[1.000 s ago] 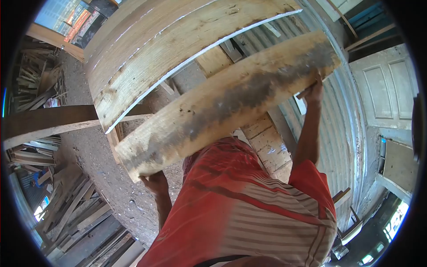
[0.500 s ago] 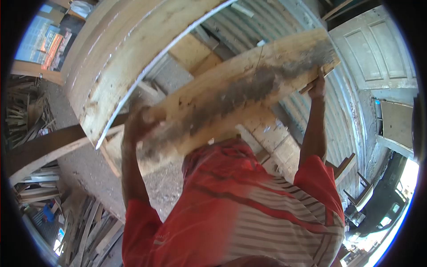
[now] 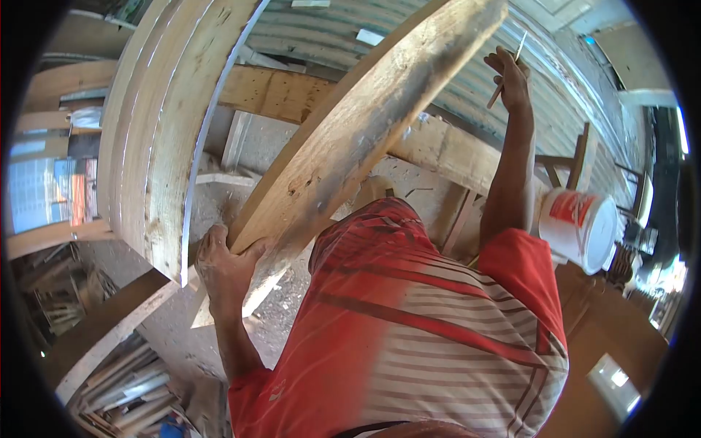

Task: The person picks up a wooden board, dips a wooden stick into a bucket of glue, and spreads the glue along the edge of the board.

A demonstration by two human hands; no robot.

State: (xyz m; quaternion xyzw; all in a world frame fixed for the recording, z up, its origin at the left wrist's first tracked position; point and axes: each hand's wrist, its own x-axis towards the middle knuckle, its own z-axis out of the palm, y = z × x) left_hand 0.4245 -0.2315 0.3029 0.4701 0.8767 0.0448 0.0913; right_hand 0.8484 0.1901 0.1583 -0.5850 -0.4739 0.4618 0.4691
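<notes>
A long, thick wooden plank [image 3: 343, 157] with a dark stain along its face slants from lower left to upper right. My left hand [image 3: 225, 270] grips its lower end, thumb on the face and fingers at the far edge. My right hand [image 3: 513, 77] is raised off the plank, to the right of its upper end, and holds a thin stick [image 3: 496, 95] that looks like a pencil. Left of the plank stand large curved boards [image 3: 171, 139] with a white edge.
A white bucket [image 3: 584, 230] with a red label stands at the right. Corrugated sheet [image 3: 314, 33] lies behind the plank. A curved beam [image 3: 109, 328] crosses the lower left, above piled wood scraps [image 3: 131, 394]. A wooden crosspiece [image 3: 449, 150] runs behind the plank.
The plank has tilted more steeply, and the view has turned right. My left hand has shifted its grip on the lower end. My right hand has let go of the plank's upper end.
</notes>
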